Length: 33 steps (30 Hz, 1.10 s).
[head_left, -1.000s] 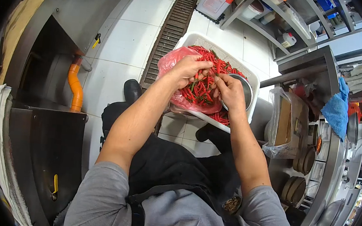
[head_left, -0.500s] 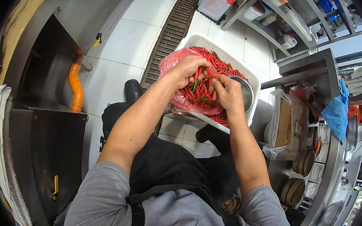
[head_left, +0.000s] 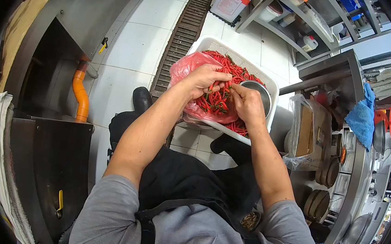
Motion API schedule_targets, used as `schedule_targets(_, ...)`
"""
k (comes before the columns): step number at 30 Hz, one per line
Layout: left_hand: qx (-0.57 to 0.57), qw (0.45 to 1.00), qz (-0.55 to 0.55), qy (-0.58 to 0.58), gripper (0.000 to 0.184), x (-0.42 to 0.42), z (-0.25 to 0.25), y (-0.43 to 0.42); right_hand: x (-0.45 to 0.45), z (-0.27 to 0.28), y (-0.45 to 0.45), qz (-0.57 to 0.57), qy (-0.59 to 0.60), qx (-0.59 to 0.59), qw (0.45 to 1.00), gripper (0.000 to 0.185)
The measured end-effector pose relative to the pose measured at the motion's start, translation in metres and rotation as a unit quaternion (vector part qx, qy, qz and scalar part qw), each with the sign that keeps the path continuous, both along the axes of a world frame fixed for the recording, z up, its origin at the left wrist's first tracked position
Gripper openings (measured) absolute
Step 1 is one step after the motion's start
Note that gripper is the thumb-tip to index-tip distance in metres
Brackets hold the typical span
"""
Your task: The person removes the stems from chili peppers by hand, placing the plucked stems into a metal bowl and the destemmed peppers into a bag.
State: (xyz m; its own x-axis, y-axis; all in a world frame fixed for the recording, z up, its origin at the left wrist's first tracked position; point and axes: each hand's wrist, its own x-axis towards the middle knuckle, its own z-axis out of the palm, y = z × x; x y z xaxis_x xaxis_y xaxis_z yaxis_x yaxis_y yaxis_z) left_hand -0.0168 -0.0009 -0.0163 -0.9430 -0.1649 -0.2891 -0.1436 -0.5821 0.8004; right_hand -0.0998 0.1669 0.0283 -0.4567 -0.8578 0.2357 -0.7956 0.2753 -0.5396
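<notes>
My left hand (head_left: 204,80) is closed with red chilies between thumb and fingers, above a pink plastic bag (head_left: 185,67). Beside it, my right hand (head_left: 250,105) pinches at the green stem end of a chili pointing out of the left fingers. Beneath both hands, a heap of red chilies (head_left: 215,101) with green stems fills the opened bag. More chilies lie around the bag in a white plastic basket (head_left: 274,111). Just beyond my right hand, a round metal bowl (head_left: 264,94) rests in the basket, its inside partly hidden.
A drain grate (head_left: 183,37) runs along the white tiled floor on the left. An orange pipe (head_left: 81,94) comes out of the steel unit. Metal shelving (head_left: 278,24) stands at the upper right, and a plastic-wrapped cardboard box (head_left: 307,132) is right of the basket.
My right fingers have shifted slightly and now pinch at the stem end of a chili. My left hand keeps its hold on chilies. The whole view has moved a little.
</notes>
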Motion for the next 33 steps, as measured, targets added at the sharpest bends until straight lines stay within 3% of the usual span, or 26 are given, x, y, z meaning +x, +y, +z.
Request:
schedule_targets(4,-0.041,0.998,-0.041,-0.009,0.014,0.003,0.002,0.001,-0.008,-0.004,0.007,0.085,0.087,0.042,0.992,0.019)
schedule_targets(8,-0.099,0.993,-0.042,-0.048,0.014,0.0,-0.001,0.001,-0.006,-0.011,0.015,0.129,0.088,0.085,0.984,0.022)
schedule_targets(10,-0.143,0.986,0.048,-0.068,0.017,-0.001,0.0,-0.006,-0.008,-0.015,0.018,0.117,0.08,0.01,0.99,0.015)
schedule_targets(14,-0.144,0.984,0.098,-0.044,0.016,0.003,0.004,-0.025,-0.033,-0.004,0.037,0.003,0.07,-0.025,0.997,0.015)
schedule_targets(16,-0.127,0.984,0.113,-0.046,0.015,0.008,0.015,-0.027,-0.048,-0.005,0.051,-0.074,0.08,0.037,0.993,0.015)
schedule_targets(21,-0.112,0.98,0.163,-0.021,0.012,0.014,0.014,-0.039,-0.066,-0.021,0.075,-0.109,0.148,0.134,0.974,0.016)
schedule_targets(26,-0.091,0.978,0.187,-0.02,0.014,0.016,0.023,-0.042,-0.054,-0.009,0.086,-0.146,0.023,-0.031,0.989,0.031)
schedule_targets(32,-0.21,0.956,0.194,-0.059,0.018,-0.033,0.027,-0.072,-0.062,-0.037,0.118,-0.213,-0.01,-0.173,0.962,0.027)
schedule_targets(33,-0.284,0.937,0.189,-0.07,0.019,-0.051,0.031,-0.078,-0.061,-0.033,0.116,-0.209,-0.023,-0.194,0.958,0.025)
